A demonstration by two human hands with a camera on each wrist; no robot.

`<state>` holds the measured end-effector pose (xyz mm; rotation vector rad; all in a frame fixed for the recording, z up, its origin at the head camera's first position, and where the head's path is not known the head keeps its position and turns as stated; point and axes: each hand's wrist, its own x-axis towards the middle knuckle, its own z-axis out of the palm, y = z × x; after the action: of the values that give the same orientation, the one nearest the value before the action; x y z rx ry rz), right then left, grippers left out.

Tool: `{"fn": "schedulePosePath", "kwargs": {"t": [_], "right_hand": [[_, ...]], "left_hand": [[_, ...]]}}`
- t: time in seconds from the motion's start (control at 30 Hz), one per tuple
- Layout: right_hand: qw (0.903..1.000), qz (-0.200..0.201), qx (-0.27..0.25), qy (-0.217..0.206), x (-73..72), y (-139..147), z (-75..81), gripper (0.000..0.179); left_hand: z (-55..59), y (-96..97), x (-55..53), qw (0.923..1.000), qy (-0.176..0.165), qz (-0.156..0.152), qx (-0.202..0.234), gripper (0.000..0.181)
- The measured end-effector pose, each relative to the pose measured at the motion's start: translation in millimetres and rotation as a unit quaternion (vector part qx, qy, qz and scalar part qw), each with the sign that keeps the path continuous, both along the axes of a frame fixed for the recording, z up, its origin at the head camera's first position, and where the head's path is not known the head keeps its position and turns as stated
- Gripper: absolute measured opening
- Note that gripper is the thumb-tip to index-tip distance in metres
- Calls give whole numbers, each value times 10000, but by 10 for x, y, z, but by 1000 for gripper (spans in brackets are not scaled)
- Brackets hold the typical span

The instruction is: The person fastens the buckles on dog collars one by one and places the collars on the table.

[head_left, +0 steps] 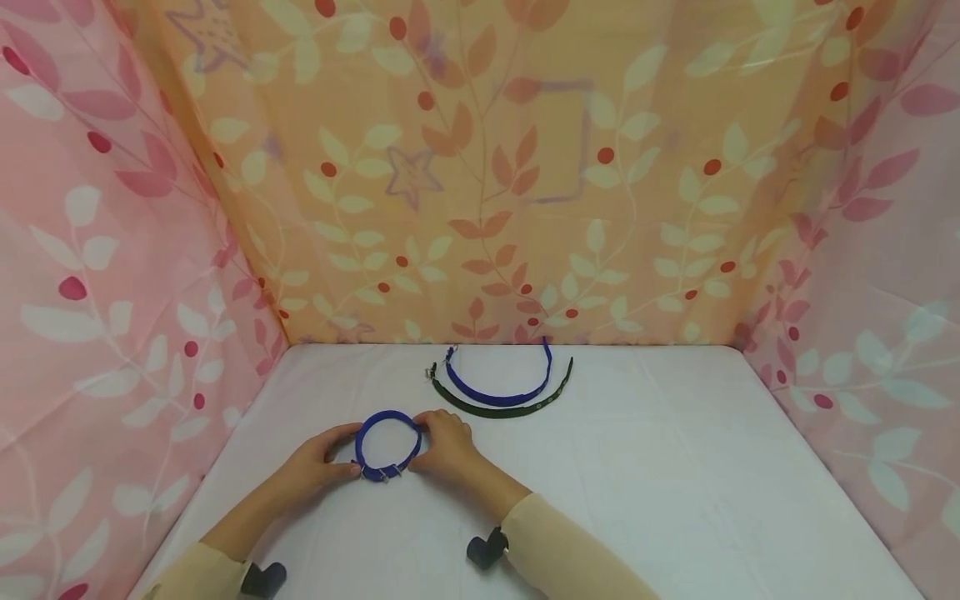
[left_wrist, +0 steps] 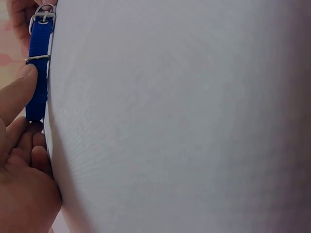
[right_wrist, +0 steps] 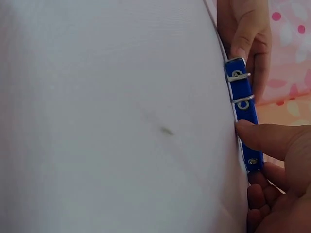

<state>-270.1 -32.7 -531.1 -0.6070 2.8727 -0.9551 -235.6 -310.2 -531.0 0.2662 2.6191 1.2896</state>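
A blue buckled collar forms a round loop on the white table, its metal buckle at the near side. My left hand holds the loop's left side, thumb near the buckle and fingers farther back. On the opposite side my right hand grips the loop between thumb and fingers. In the left wrist view the thumb lies against the blue strap below a metal keeper. The right wrist view shows the buckle, with the strap's eyelets near my right thumb.
Behind the hands, an unbuckled blue collar lies curved on the table. Just in front of it is a dark green collar, also unbuckled. Patterned cloth hangs along the table's back and both sides.
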Motion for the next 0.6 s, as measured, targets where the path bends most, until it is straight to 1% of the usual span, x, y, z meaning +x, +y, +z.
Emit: {"fn": "schedulePosePath", "kwargs": {"t": [0.03,0.13,0.37,0.47,0.53,0.6], "right_hand": [[10000,54,14,-40,-7,10,20,72],[9995,239,14,-198,-18,49,74,73],[9958,519,-237,-718,12,153,160,76],[9932,631,-452,-867,54,236,204,79],[9918,704,-585,-890,87,311,239,80],[9904,798,-705,-876,126,397,290,79]], "left_hand": [[11,0,-1,10000,34,-49,-19,78],[36,-2,3,10000,6,-71,-6,79],[30,0,10,9997,-212,28,146,80],[36,12,20,9996,-183,-35,200,81],[47,8,26,9996,-87,-153,220,84],[74,-8,41,9993,-96,-225,274,85]]}}
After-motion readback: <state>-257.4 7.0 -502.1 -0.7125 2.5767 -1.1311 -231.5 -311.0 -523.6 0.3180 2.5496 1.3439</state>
